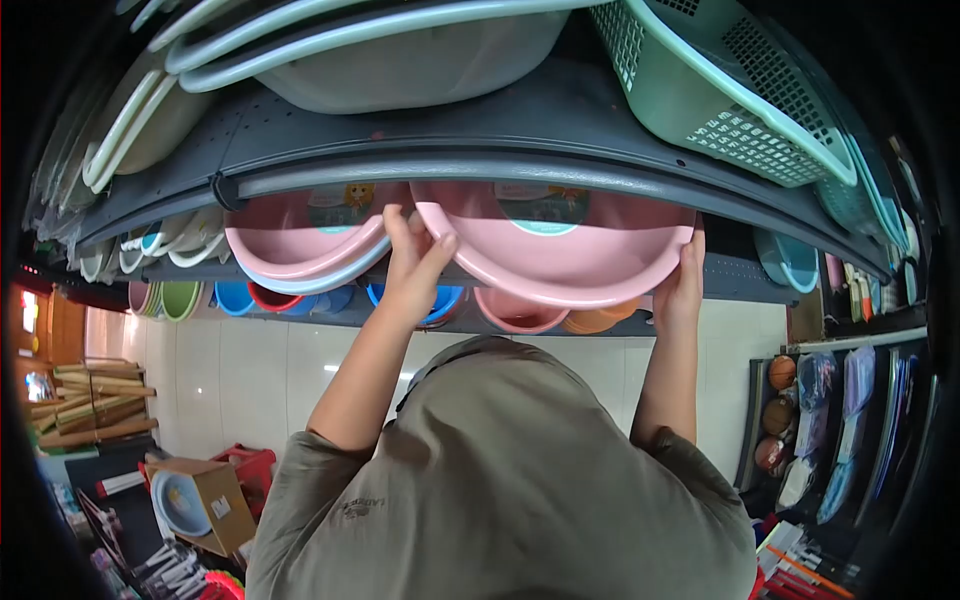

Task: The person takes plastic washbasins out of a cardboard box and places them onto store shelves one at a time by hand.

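A large pink basin (pixel 570 262) with a round label inside juts out from beneath the grey upper shelf (pixel 450 150). Its left rim is gripped by my left hand (pixel 412 262), thumb and fingers closed on it. On the opposite side, my right hand (pixel 682 285) holds the right rim, its fingers partly hidden behind the basin. Just left of my left hand, a smaller pink basin (pixel 300 240) rests on a light blue one (pixel 350 277).
Above are grey basins (pixel 420 75) and a green basket (pixel 740 120). Coloured tubs, among them a green one (pixel 181 300), stand lower down. A cardboard box (pixel 222 500) is at lower left, basketballs (pixel 780 415) at right.
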### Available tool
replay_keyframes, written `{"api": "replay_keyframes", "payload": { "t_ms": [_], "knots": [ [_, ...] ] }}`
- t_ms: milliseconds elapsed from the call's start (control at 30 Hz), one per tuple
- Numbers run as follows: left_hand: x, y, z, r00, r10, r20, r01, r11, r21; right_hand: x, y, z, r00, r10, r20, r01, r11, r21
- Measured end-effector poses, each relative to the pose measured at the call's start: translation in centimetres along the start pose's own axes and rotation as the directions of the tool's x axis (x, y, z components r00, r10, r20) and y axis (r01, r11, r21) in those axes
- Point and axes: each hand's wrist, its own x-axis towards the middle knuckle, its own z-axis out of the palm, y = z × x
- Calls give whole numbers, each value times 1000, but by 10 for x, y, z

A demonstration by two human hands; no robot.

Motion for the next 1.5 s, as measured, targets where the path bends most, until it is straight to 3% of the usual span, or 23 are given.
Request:
{"api": "replay_keyframes", "payload": {
  "t_ms": [167,233,300,367,433,500,533,567,633,733,800,967,1033,1133,1200,1233,1300,1333,1367,1400,1433,1500],
  "knots": [
    [21,-23,14,983,-81,-166,84,996,9,40,29,-22,996,82,-25,-81,994,70],
    [28,-26,20,982,50,-181,-35,996,86,50,35,-25,991,129,-38,-127,991,44],
    [33,-42,17,975,49,-215,-24,992,120,60,46,-31,985,172,-4,-172,985,-21],
    [38,-72,3,979,137,-154,-28,829,558,63,54,-32,980,198,-29,-199,980,-31],
    [31,-76,16,967,168,-191,-12,782,624,62,71,-39,990,141,-7,-136,939,-317],
    [19,-77,26,949,164,-269,47,770,636,58,80,-41,991,131,13,-121,943,-309],
    [14,-90,24,942,43,-334,164,807,567,55,81,-42,989,130,72,-98,932,-350],
    [7,-102,24,940,39,-339,172,805,568,50,83,-43,983,134,129,-74,918,-390],
    [1,-106,37,938,43,-344,74,945,320,45,91,-43,988,115,98,-76,938,-337],
    [2,-102,39,940,27,-339,84,948,308,40,95,-42,994,88,69,-55,921,-386],
    [3,-101,37,943,19,-331,93,943,318,35,92,-37,978,207,32,-188,935,-302],
    [8,-106,21,967,26,-252,62,940,336,28,102,-36,981,185,62,-160,945,-287],
    [3,-106,24,955,-4,-295,94,952,292,25,98,-33,986,145,80,-115,946,-304],
    [-11,-92,29,926,-87,-367,163,970,181,9,88,-27,969,242,44,-205,896,-393],
    [-32,-90,24,887,-171,-429,243,963,118,-11,97,-24,928,367,-64,-372,922,-110],
    [-44,-86,19,879,-165,-447,240,964,116,-21,104,-24,927,372,-43,-374,920,-114],
    [-72,-78,3,872,-347,-344,396,915,81,-46,122,-25,845,534,-21,-535,844,-38],
    [-90,-91,-13,885,-341,-316,390,915,105,-59,130,-23,837,548,18,-546,836,-50],
    [-114,-103,-30,871,-331,-364,389,916,100,-73,137,-19,757,640,128,-624,768,-147],
    [-138,-102,-42,852,-418,-315,464,882,83,-87,142,-10,652,723,226,-677,690,-257],
    [-165,-103,-53,823,-503,-265,536,842,65,-98,139,5,622,735,269,-680,678,-281],
    [-228,-119,-78,745,-560,-363,602,798,4,-122,132,37,304,837,456,-593,541,-597]
  ]
}}
